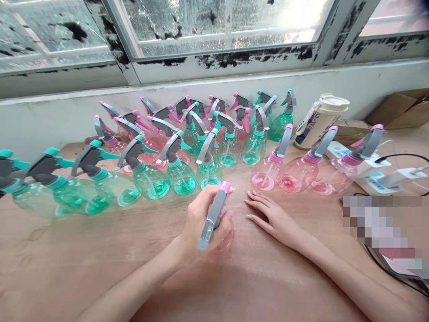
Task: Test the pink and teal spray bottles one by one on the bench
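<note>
My left hand is wrapped round the neck of a pink spray bottle at the middle of the table. Its grey sprayer head with a pink nozzle sticks up out of my grip, and most of its clear pink body is hidden by the fingers. To the right, my right hand lies on the wood with fingers stretched out, holding nothing. Just beyond it stand three pink spray bottles. A row of green spray bottles curves from behind my left hand to the left edge.
Behind the row, several more pink and green bottles crowd toward the wall. A cream-lidded tumbler, a cardboard box and white power strips with plugs are at the right. Cables and a blurred-out object lie nearer on the table.
</note>
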`<state>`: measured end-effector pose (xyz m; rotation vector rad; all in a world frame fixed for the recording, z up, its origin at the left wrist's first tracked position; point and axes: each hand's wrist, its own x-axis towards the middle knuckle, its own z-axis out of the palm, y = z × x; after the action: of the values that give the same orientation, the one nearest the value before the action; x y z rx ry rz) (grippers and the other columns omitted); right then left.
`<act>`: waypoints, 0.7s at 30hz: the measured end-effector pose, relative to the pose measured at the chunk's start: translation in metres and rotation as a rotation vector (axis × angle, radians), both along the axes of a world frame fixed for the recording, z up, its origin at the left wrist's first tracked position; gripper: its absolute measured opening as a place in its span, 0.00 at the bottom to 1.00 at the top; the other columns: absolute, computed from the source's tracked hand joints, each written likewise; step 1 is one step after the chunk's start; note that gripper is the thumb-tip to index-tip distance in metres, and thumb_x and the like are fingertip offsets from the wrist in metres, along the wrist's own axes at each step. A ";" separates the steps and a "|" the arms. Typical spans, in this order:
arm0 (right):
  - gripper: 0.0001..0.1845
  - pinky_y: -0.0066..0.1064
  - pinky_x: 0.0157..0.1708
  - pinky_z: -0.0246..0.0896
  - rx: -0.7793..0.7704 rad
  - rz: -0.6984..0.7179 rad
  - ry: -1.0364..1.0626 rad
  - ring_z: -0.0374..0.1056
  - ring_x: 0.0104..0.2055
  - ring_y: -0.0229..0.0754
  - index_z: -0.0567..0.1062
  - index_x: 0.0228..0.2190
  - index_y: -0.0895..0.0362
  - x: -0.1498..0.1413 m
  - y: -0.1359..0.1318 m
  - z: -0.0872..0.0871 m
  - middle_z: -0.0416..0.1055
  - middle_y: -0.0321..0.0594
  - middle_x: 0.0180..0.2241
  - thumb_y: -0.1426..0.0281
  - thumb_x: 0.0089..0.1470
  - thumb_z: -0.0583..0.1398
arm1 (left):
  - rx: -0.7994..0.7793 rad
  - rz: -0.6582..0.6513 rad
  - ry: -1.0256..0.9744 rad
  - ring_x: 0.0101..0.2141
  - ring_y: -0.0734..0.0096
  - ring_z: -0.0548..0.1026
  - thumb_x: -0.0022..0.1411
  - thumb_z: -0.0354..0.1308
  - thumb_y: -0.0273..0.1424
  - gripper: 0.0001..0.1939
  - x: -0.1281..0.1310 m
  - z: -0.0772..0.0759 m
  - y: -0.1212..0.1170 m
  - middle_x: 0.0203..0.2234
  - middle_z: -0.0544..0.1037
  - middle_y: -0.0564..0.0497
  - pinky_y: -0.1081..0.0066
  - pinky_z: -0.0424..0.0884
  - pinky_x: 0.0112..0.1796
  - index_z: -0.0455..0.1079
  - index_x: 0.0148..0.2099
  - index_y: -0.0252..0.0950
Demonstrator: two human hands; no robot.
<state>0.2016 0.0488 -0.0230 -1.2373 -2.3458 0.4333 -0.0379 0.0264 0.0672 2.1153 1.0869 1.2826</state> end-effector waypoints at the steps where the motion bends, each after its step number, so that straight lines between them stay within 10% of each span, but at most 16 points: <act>1: 0.24 0.53 0.64 0.54 -0.002 0.000 0.005 0.55 0.67 0.52 0.70 0.56 0.57 0.000 0.000 0.000 0.62 0.49 0.63 0.58 0.64 0.54 | 0.003 0.004 0.005 0.32 0.71 0.73 0.59 0.53 0.27 0.17 0.000 0.000 0.000 0.38 0.74 0.48 0.67 0.74 0.35 0.66 0.52 0.37; 16: 0.23 0.54 0.64 0.54 -0.005 -0.001 0.053 0.56 0.66 0.53 0.70 0.57 0.53 0.000 -0.001 0.000 0.62 0.46 0.63 0.59 0.63 0.56 | 0.147 0.011 0.089 0.24 0.74 0.68 0.61 0.51 0.27 0.03 0.002 0.014 0.002 0.24 0.68 0.53 0.72 0.67 0.27 0.65 0.35 0.36; 21: 0.24 0.54 0.64 0.53 -0.011 0.004 0.031 0.55 0.67 0.53 0.70 0.57 0.55 0.001 0.000 -0.001 0.62 0.47 0.64 0.59 0.63 0.55 | 0.018 0.030 0.065 0.30 0.69 0.73 0.61 0.52 0.29 0.12 0.002 0.015 0.000 0.32 0.73 0.49 0.67 0.72 0.33 0.67 0.47 0.36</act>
<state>0.2023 0.0487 -0.0237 -1.2222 -2.3232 0.4643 -0.0361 0.0268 0.0825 2.1756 1.1424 1.2500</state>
